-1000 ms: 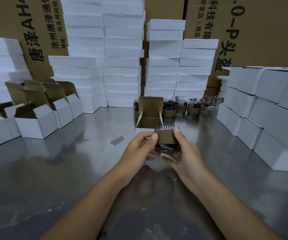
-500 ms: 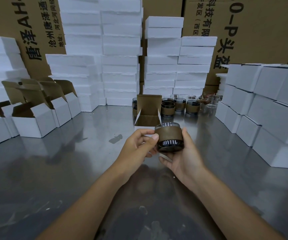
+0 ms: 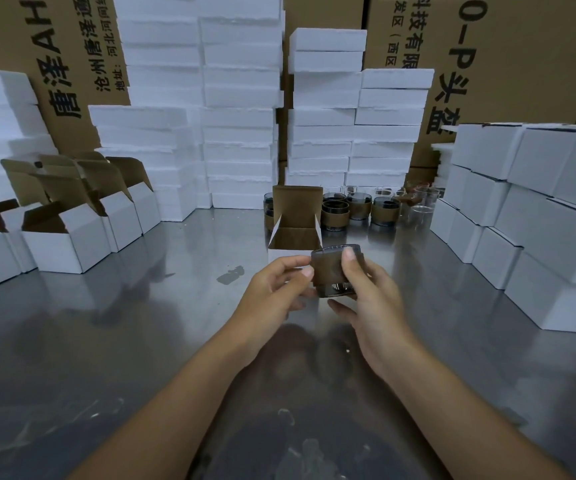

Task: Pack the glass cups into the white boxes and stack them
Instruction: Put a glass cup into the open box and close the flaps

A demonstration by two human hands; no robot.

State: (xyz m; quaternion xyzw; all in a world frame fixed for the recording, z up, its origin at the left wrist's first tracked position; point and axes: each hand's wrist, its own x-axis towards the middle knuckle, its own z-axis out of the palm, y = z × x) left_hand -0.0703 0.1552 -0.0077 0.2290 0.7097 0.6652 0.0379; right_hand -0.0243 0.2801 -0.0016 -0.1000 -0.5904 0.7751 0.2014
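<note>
I hold a glass cup (image 3: 331,271) wrapped in a brown paper sleeve above the steel table, just in front of an open white box (image 3: 295,233) whose brown-lined lid stands up. My right hand (image 3: 371,299) grips the cup from the right, with a finger over its front. My left hand (image 3: 276,289) pinches its left edge with the fingertips. More sleeved cups (image 3: 359,209) and some bare glass cups (image 3: 421,209) stand behind the box.
Open empty white boxes (image 3: 71,230) sit in a row at the left. Closed white boxes (image 3: 539,209) are stacked at the right. Tall stacks of white foam slabs (image 3: 241,109) and big cardboard cartons (image 3: 522,46) line the back of the steel table (image 3: 106,341).
Both hands have turned the cup from tilted, with its base toward me, back to nearly upright. It stays in front of the open box.
</note>
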